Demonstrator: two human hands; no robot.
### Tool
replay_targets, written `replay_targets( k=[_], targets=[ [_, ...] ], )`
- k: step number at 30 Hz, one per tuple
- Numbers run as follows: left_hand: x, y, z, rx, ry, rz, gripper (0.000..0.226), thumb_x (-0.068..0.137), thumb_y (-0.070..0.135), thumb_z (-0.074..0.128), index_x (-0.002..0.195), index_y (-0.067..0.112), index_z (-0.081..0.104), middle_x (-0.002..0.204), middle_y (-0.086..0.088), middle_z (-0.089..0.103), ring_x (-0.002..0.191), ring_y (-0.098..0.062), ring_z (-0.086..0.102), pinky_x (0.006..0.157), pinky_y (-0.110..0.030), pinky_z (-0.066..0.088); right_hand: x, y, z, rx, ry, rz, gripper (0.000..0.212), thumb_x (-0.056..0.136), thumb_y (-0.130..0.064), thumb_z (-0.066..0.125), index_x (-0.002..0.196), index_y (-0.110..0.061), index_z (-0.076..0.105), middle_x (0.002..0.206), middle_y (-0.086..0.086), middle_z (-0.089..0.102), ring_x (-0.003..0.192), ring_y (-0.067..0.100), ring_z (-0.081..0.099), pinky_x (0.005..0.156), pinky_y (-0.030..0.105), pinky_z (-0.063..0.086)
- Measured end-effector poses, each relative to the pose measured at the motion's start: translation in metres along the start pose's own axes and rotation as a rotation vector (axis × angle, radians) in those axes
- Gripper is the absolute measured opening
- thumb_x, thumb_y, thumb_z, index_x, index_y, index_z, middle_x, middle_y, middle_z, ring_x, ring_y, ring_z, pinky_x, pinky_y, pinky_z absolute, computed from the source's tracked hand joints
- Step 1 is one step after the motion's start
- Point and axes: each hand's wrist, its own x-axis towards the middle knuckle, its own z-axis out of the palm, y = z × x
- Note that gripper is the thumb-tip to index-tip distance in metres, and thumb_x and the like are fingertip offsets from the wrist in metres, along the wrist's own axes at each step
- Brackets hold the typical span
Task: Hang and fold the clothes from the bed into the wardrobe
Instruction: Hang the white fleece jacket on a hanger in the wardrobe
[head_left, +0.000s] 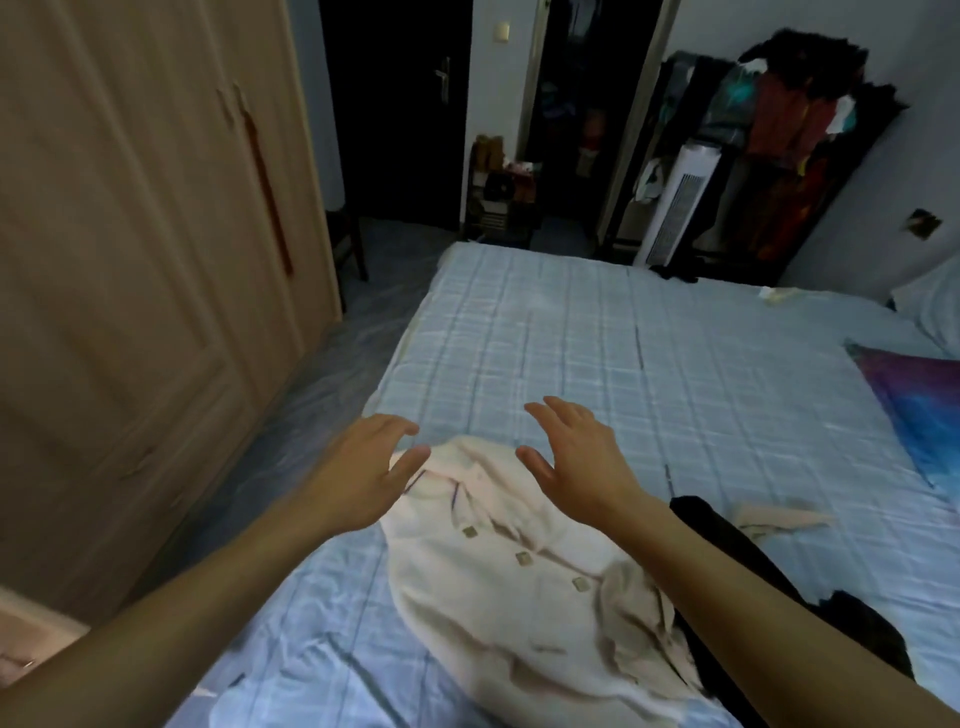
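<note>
A cream buttoned coat (498, 587) lies spread on the blue checked bed (623, 353), collar toward the far side. My left hand (363, 467) hovers over the coat's left shoulder with fingers spread and holds nothing. My right hand (576, 457) hangs above the collar's right side, fingers relaxed, also empty. A black garment (737, 561) lies partly under my right forearm, beside a small beige piece of cloth (779, 517). The light wooden wardrobe (130, 260) stands on the left, doors closed.
A purple and blue pillow (914, 410) sits at the bed's right edge. Beyond the bed stand a white tower fan (680, 208), a crowded clothes rack (789, 135) and a dark open doorway (587, 104). A strip of floor (322, 374) runs between bed and wardrobe.
</note>
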Motion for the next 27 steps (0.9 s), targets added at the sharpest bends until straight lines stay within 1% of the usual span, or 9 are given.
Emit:
replay_targets(
  k=[4,6,9,12,14,17,21,24,27],
  targets=[
    [0.009,-0.008,0.021,-0.027,0.017,-0.121,0.065,0.094,0.06,0.031,0.135,0.015,0.055,0.138,-0.004,0.057,0.13,-0.023,0.049,0.108,-0.035,0.035,0.039,0.014,0.023,0.077,-0.037,-0.035,0.058,0.1,-0.047,0.046,0.151,-0.023,0.033,0.159,0.004,0.031,0.145,0.025,0.027,0.117,0.045,0.026],
    [0.013,-0.013,0.034,-0.06,0.041,-0.205,0.065,0.091,0.059,0.032,0.134,0.016,0.056,0.136,-0.003,0.059,0.127,-0.022,0.051,0.106,-0.035,0.038,0.058,0.021,0.037,0.097,-0.076,-0.079,0.058,0.099,-0.046,0.047,0.15,-0.023,0.034,0.158,0.005,0.032,0.145,0.026,0.028,0.115,0.045,0.028],
    [0.019,-0.029,0.059,-0.083,0.033,-0.306,0.059,0.097,0.06,0.035,0.134,0.019,0.055,0.134,-0.001,0.059,0.124,-0.022,0.053,0.104,-0.036,0.041,0.089,0.032,0.067,0.085,-0.142,-0.152,0.057,0.099,-0.046,0.046,0.15,-0.023,0.033,0.158,0.004,0.031,0.144,0.026,0.029,0.114,0.044,0.029],
    [0.022,-0.05,0.085,-0.116,0.022,-0.402,0.059,0.094,0.06,0.034,0.134,0.021,0.054,0.135,0.0,0.059,0.126,-0.022,0.052,0.106,-0.042,0.041,0.121,0.038,0.099,0.115,-0.204,-0.155,0.059,0.099,-0.045,0.049,0.151,-0.024,0.033,0.159,0.004,0.031,0.145,0.024,0.027,0.115,0.043,0.027],
    [0.023,-0.064,0.104,-0.14,0.013,-0.469,0.063,0.091,0.062,0.032,0.136,0.023,0.052,0.138,0.003,0.056,0.129,-0.02,0.049,0.11,-0.043,0.038,0.14,0.038,0.122,0.179,-0.221,-0.135,0.059,0.098,-0.043,0.051,0.151,-0.023,0.034,0.157,0.003,0.034,0.145,0.024,0.028,0.116,0.043,0.027],
    [0.029,-0.089,0.138,-0.13,-0.018,-0.523,0.056,0.094,0.062,0.033,0.136,0.028,0.049,0.138,0.008,0.055,0.129,-0.016,0.048,0.11,-0.04,0.036,0.163,0.039,0.162,0.192,-0.256,-0.157,0.058,0.098,-0.041,0.053,0.149,-0.021,0.037,0.155,0.003,0.038,0.143,0.024,0.031,0.115,0.039,0.026],
    [0.046,-0.13,0.193,-0.159,-0.035,-0.59,0.051,0.098,0.059,0.034,0.14,0.032,0.044,0.142,0.013,0.049,0.132,-0.013,0.043,0.112,-0.037,0.033,0.195,0.042,0.23,0.109,-0.362,-0.223,0.058,0.099,-0.044,0.048,0.151,-0.024,0.032,0.157,0.0,0.032,0.144,0.022,0.029,0.115,0.038,0.027],
    [0.059,-0.156,0.233,-0.197,-0.031,-0.634,0.049,0.1,0.054,0.036,0.141,0.03,0.043,0.142,0.009,0.05,0.131,-0.014,0.044,0.112,-0.039,0.034,0.216,0.046,0.277,0.06,-0.409,-0.249,0.058,0.1,-0.043,0.047,0.152,-0.024,0.029,0.159,-0.001,0.029,0.144,0.022,0.028,0.114,0.039,0.025],
    [0.07,-0.174,0.261,-0.206,-0.023,-0.629,0.053,0.098,0.056,0.034,0.143,0.027,0.042,0.141,0.008,0.051,0.13,-0.016,0.045,0.111,-0.041,0.036,0.23,0.05,0.311,0.055,-0.426,-0.252,0.058,0.099,-0.043,0.049,0.151,-0.025,0.031,0.159,-0.001,0.029,0.144,0.021,0.027,0.115,0.038,0.024]
  ],
)
